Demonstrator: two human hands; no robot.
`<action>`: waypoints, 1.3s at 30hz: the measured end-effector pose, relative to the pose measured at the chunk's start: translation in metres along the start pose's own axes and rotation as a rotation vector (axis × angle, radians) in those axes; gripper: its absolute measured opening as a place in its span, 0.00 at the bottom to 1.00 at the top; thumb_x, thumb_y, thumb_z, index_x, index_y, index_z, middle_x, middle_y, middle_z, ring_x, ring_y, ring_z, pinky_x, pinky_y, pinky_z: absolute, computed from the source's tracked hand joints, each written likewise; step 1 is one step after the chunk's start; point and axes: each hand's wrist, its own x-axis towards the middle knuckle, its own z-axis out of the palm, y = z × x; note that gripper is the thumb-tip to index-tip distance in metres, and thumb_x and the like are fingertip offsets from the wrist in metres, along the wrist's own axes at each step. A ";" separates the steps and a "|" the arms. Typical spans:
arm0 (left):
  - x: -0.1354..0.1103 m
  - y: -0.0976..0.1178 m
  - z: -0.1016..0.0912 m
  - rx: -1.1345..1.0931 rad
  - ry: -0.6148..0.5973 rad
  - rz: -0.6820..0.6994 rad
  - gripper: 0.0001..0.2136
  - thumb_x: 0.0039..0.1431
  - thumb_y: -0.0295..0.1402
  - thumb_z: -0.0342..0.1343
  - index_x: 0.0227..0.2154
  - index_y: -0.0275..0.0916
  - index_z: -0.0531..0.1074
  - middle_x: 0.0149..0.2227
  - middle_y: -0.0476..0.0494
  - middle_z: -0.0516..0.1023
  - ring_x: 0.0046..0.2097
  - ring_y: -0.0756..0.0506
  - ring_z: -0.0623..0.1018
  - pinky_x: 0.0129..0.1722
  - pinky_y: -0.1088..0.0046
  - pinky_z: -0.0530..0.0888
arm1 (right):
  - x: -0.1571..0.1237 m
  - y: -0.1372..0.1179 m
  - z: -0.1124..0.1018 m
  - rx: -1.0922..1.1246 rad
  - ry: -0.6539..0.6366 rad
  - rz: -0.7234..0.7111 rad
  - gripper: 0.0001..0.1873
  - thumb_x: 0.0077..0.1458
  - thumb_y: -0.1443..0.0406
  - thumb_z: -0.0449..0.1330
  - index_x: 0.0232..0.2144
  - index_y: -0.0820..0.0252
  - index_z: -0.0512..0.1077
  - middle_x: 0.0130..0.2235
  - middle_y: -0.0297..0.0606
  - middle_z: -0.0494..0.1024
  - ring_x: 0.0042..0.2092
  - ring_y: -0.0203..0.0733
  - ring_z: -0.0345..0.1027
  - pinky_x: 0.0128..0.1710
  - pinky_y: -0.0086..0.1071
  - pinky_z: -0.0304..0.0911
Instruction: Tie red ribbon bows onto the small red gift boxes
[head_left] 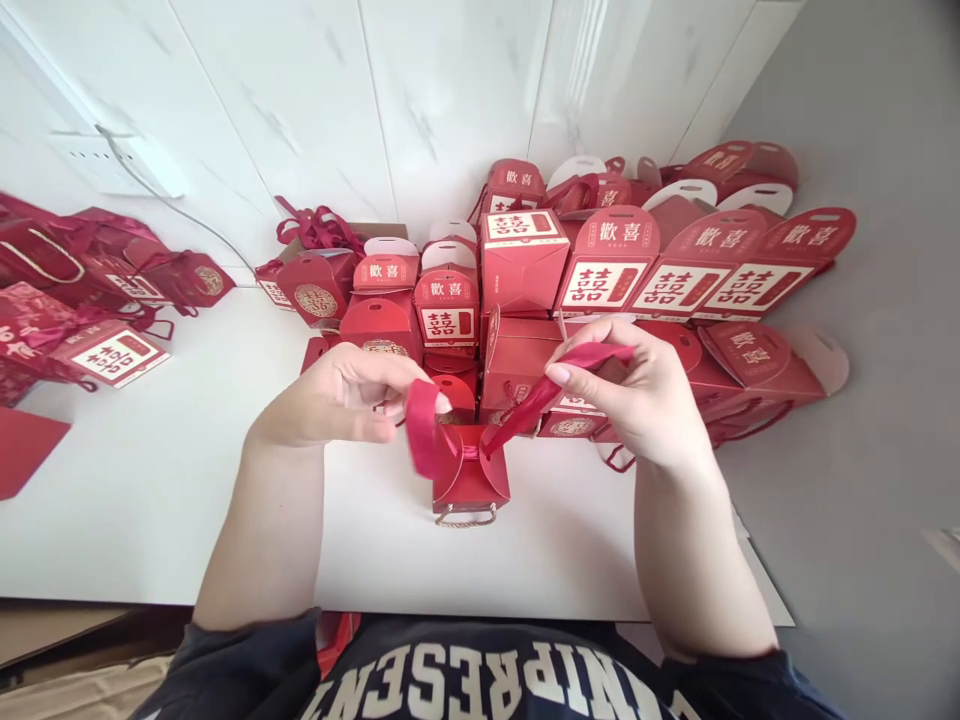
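A small red gift box stands on the white table just in front of me. A red ribbon runs through its top. My left hand pinches the ribbon's left end, which curls in a loop. My right hand pinches the right end and holds it up and out, taut, above the box. A gold cord handle shows at the box's near bottom edge.
Several finished red boxes with gold characters are piled against the marble wall behind. More red boxes and bags lie at the left. A flat red sheet sits at the far left edge. A wall socket with cable is upper left.
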 end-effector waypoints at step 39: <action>0.073 0.009 0.075 -0.329 0.700 0.135 0.11 0.48 0.37 0.70 0.27 0.40 0.72 0.27 0.53 0.76 0.32 0.52 0.77 0.37 0.74 0.76 | 0.018 -0.024 0.045 -0.097 0.136 -0.237 0.11 0.60 0.59 0.61 0.29 0.57 0.77 0.29 0.33 0.75 0.31 0.35 0.66 0.32 0.31 0.64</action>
